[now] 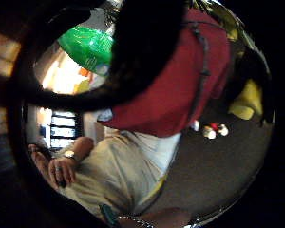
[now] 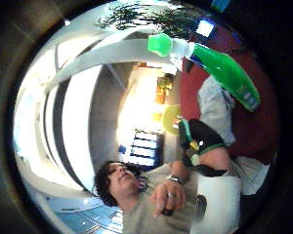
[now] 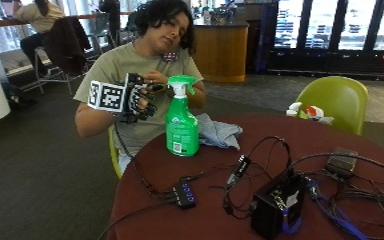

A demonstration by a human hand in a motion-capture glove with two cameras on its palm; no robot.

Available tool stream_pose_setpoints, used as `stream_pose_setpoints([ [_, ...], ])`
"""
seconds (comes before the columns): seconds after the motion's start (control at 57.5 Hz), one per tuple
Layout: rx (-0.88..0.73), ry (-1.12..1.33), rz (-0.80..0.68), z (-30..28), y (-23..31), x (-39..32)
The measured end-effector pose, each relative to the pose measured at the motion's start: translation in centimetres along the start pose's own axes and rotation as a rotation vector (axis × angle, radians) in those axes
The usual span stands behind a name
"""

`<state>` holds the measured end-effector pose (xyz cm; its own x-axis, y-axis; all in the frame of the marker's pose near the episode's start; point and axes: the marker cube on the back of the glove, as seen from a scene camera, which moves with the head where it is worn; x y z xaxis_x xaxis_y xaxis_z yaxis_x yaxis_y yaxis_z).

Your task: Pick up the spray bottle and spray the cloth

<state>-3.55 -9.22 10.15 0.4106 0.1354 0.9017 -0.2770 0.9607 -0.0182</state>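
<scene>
A green spray bottle (image 3: 181, 127) with a green trigger head stands upright on the round red table (image 3: 159, 170), near the edge closest to the person. Just behind and right of it lies a crumpled blue-grey cloth (image 3: 218, 132). My gloved right hand (image 3: 139, 102) is raised beside the bottle's neck, apart from it, fingers loosely curled and holding nothing. The person's bare left hand (image 3: 155, 77) touches the glove near its top. The thumb side palm view shows the bottle (image 2: 224, 70) and the cloth (image 2: 215, 109) on the table; the little finger side palm view shows the bottle (image 1: 88, 45).
A black box (image 3: 275, 205), a small USB hub (image 3: 184, 192) and several cables (image 3: 352, 195) cover the table's near and right parts. A yellow-green chair (image 3: 335, 100) stands beyond the table, with small red and white objects (image 3: 305, 111) at the far edge.
</scene>
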Motion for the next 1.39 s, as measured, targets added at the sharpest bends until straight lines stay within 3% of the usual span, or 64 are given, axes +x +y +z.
stream_pose_setpoints([
  [0.418, 0.256, -0.084, -0.044, 5.2, -10.3, 0.3],
  [0.592, 0.521, -0.047, -0.059, 6.4, -14.1, 0.2],
  [0.661, 0.403, -0.053, -0.077, 7.0, -14.0, 0.3],
  [0.922, 0.239, -0.103, -0.004, 8.8, -17.8, -0.5],
  [1.149, 0.206, -0.154, -0.108, 7.6, -18.7, -3.4],
  [1.288, 0.151, -0.094, -0.157, 5.1, -17.5, -6.2],
  [1.392, -0.014, 0.066, -0.151, 3.9, -16.7, -9.2],
])
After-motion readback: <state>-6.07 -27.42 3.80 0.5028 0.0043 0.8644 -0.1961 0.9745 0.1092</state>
